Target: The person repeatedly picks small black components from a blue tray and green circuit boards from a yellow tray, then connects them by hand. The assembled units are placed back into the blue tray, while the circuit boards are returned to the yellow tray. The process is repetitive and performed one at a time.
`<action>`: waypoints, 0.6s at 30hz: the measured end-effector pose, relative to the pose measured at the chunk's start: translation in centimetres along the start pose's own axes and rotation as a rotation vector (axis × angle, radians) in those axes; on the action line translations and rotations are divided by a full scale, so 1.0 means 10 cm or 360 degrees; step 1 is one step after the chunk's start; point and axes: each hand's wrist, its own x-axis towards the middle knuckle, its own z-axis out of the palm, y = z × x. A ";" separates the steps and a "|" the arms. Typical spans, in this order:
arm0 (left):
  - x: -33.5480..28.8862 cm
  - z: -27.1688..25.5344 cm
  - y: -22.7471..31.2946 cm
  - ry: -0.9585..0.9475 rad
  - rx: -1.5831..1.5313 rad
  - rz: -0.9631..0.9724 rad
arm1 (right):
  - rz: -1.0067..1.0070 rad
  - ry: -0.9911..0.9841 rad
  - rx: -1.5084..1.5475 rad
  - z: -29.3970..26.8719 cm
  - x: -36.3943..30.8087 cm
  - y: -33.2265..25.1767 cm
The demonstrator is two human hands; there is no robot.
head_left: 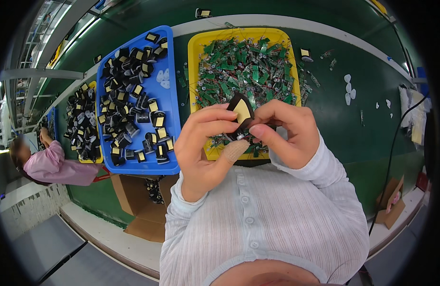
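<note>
Blue tray (174, 119); left hand (201, 155), fingers pinching a black part (242, 111) over the near edge of the table (372, 126); right hand (292, 136), fingers pinching its lower side, seemingly fitting something; next move likely needs steady pressing.

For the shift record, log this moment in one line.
left hand: holds black housing with yellow pad | right hand: at housing's lower edge | below: yellow tray, green circuit boards | left: blue tray, similar housings

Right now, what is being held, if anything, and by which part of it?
The left grip holds a black, yellow-padded part by its left edge; the right grip is at its lower right, whether pinching cannot be told.
</note>
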 end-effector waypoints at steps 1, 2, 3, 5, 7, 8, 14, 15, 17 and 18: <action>-0.01 0.00 0.00 -0.0001 -0.0011 -0.0005 | -0.0021 0.0001 -0.0033 0.00 0.00 0.00; -0.01 0.00 0.00 -0.0004 -0.0015 0.0000 | -0.0041 0.0003 -0.0066 0.01 -0.01 -0.01; -0.01 -0.01 0.00 -0.0008 -0.0018 0.0004 | -0.0043 0.0006 -0.0083 0.02 -0.01 -0.01; -0.01 -0.01 0.01 0.0001 -0.0046 -0.0006 | -0.0048 0.0009 -0.0117 0.04 -0.03 -0.02; -0.02 0.00 0.02 0.0021 -0.0097 -0.0038 | -0.0084 0.0035 -0.0145 0.05 -0.04 -0.03; -0.03 0.00 0.02 0.0028 -0.0102 -0.0055 | -0.0101 0.0049 -0.0159 0.05 -0.05 -0.03; -0.03 -0.02 0.03 -0.0004 -0.0061 -0.0048 | -0.0023 0.0053 -0.0143 0.05 -0.05 -0.04; -0.04 -0.02 0.03 0.0000 -0.0058 -0.0042 | -0.0023 0.0051 -0.0163 0.05 -0.05 -0.05; -0.04 -0.01 0.03 0.0002 -0.0057 -0.0022 | -0.0026 0.0044 -0.0201 0.04 -0.05 -0.06; -0.03 -0.01 0.02 0.0000 -0.0060 -0.0007 | -0.0027 0.0032 -0.0206 0.04 -0.05 -0.06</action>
